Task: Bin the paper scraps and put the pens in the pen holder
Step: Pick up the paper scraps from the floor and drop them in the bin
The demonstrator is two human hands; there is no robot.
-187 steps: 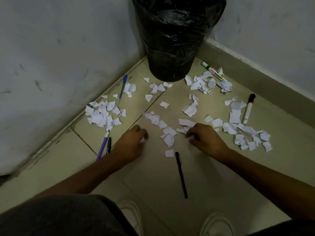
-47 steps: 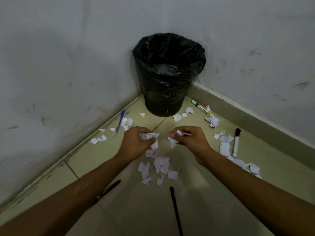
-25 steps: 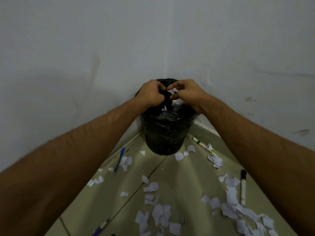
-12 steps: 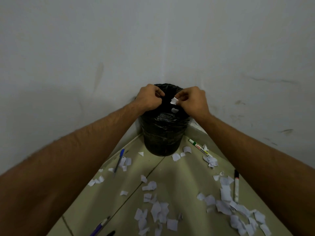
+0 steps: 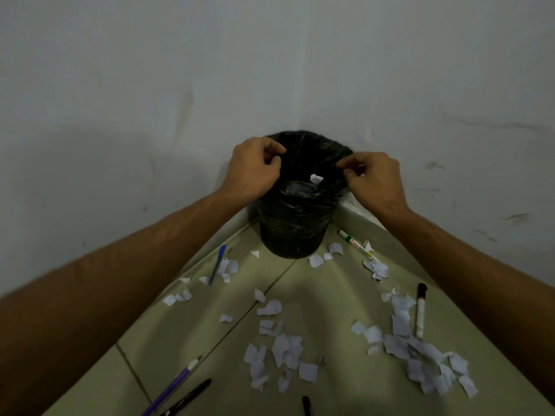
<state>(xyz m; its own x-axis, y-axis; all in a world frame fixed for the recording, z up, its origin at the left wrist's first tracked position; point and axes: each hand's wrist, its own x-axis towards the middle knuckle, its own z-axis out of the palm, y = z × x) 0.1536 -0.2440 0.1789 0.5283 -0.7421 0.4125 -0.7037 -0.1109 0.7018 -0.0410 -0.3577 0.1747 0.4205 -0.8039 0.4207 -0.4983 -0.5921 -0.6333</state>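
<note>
Both hands (image 5: pixel 253 172) curled over bin (image 5: pixel 295 223)

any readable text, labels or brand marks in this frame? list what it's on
Nothing can be read.
Green-capped marker: coloured label on the barrel, red and yellow patches, too small and blurred to read.
Black-capped marker: a small reddish mark on the white barrel, unreadable.
Blue pen, purple pen, black pens: no print shows.
Bin, paper scraps, walls: no text.

Bare room corner (tiled floor (image 5: pixel 186 325))
</note>
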